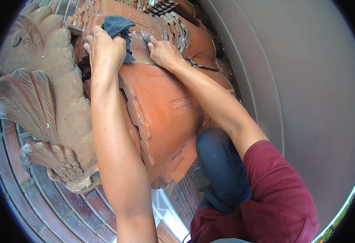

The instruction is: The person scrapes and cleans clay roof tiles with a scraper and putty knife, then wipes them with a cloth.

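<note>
My left hand is closed round a dark blue-grey cloth, which hangs over the far orange clay tile. To its right, my right hand pinches a small grey piece against the same tile; the piece is mostly hidden by my fingers. Nearer to me lies another large orange tile with a stamped mark and a chipped left edge. It rests on the stack, below both hands.
Carved stone-like ornaments stand along the left, over a brick surface. More stacked tiles lie at the back right. A smooth grey-brown wall curves along the right. My bent knee is close to the near tile.
</note>
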{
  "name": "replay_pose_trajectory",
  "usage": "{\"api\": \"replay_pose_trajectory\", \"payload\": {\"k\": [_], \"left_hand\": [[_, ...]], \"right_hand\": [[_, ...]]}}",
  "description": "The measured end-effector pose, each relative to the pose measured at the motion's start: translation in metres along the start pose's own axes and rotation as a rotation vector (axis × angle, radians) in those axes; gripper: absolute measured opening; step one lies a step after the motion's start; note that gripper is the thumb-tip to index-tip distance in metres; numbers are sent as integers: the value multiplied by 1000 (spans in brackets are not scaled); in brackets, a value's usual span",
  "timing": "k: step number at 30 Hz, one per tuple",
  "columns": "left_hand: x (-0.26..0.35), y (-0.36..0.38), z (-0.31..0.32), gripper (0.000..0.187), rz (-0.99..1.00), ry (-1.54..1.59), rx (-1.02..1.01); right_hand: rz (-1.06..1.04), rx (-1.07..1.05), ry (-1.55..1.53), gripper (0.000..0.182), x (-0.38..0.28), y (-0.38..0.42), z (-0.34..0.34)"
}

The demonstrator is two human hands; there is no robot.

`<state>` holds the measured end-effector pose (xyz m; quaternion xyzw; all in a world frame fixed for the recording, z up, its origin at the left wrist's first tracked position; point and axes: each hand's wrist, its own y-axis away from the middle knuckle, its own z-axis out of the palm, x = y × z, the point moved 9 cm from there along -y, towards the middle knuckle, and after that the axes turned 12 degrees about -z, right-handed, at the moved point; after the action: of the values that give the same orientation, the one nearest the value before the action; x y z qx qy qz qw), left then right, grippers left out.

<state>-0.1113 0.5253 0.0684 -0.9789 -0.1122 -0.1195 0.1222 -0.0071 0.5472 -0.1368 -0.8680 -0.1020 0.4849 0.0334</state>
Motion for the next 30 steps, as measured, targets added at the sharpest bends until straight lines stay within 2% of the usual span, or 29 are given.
{"api": "replay_pose_trajectory", "payload": {"k": [3, 7, 9, 14, 17, 24, 30], "left_hand": [[-2, 1, 1, 50, -49, 15, -58], [-2, 0, -2, 49, -47, 37, -27], [-1, 0, -5, 48, -39, 80, 5], [1, 6, -31, 47, -60, 157, 176], [-3, 9, -39, 46, -48, 211, 265], [-12, 9, -41, 46, -34, 272, 313], [-10, 7, -41, 49, -54, 267, 309]], "right_hand": [[22, 16, -12, 42, 3, -8, -2], [-6, -7, -3, 42, -1, -2, -4], [-6, -42, 31, 42, -1, 11, 1], [-4, 33, 7, 48, 6, -5, -8], [-54, 59, 57, 49, 7, 15, 1], [-206, 135, 107, 49, -21, -20, -16], [-203, 91, 123, 46, 10, -1, 0]]}}
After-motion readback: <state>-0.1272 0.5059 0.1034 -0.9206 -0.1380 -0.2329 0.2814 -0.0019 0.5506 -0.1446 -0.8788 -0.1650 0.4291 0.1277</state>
